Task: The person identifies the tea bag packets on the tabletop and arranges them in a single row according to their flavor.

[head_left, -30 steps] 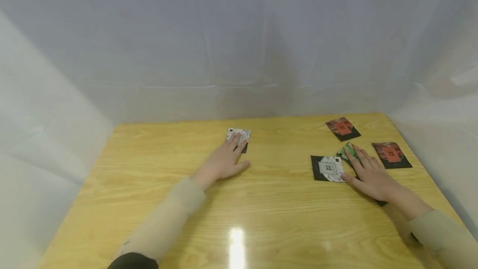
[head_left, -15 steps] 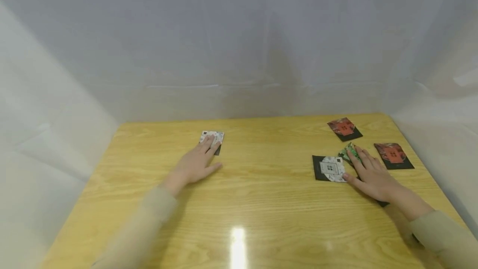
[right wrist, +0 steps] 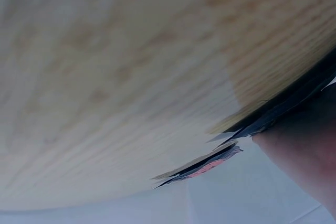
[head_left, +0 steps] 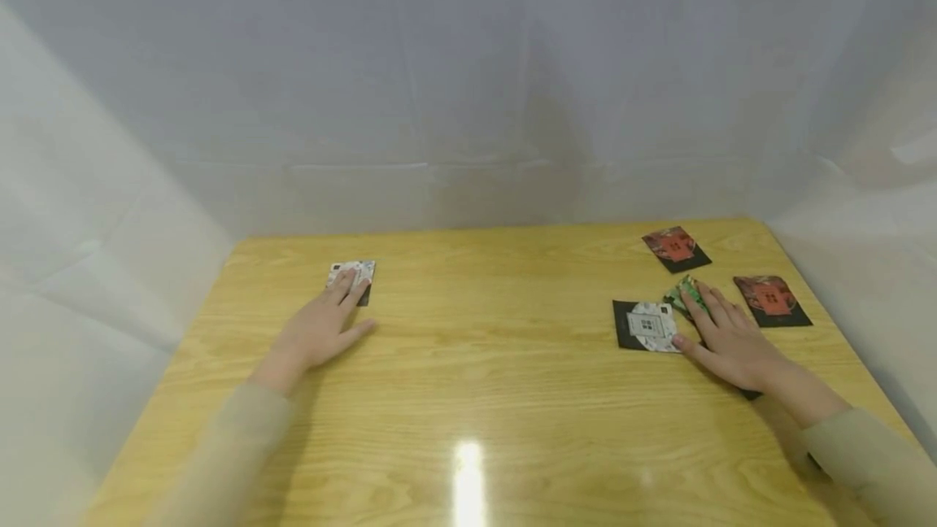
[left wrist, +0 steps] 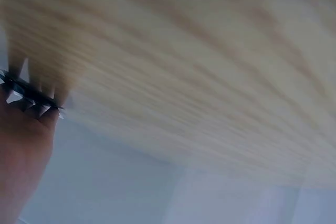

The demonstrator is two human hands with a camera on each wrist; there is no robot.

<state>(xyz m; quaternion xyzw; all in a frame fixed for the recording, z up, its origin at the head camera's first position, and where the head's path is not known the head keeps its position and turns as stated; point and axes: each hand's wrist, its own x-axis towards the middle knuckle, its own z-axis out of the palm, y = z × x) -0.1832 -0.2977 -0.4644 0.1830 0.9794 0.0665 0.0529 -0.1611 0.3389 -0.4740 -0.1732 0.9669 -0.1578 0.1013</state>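
My left hand (head_left: 320,330) lies with straight fingers on a white-and-black flat packet (head_left: 360,273) at the far left of the table; the fingers cover its lower part. In the left wrist view the fingertips (left wrist: 50,115) press on the dark edge of that packet. On the right, my right hand (head_left: 735,348) rests flat over a green-and-black packet (head_left: 677,298), hiding most of it. Its thumb touches the edge of another white-and-black packet (head_left: 646,325). The right wrist view has a dark packet (right wrist: 283,109) under the right hand.
Two red-and-black packets lie on the right: one (head_left: 675,247) near the back edge, the other (head_left: 772,301) by the right edge. The wooden table (head_left: 483,332) meets a pale sheet (head_left: 468,88) behind it, and sheets hang at both sides.
My left hand has slid left across the table, and the white-and-black packet under its fingers has moved with it. The right hand and the packets near it have stayed in place.
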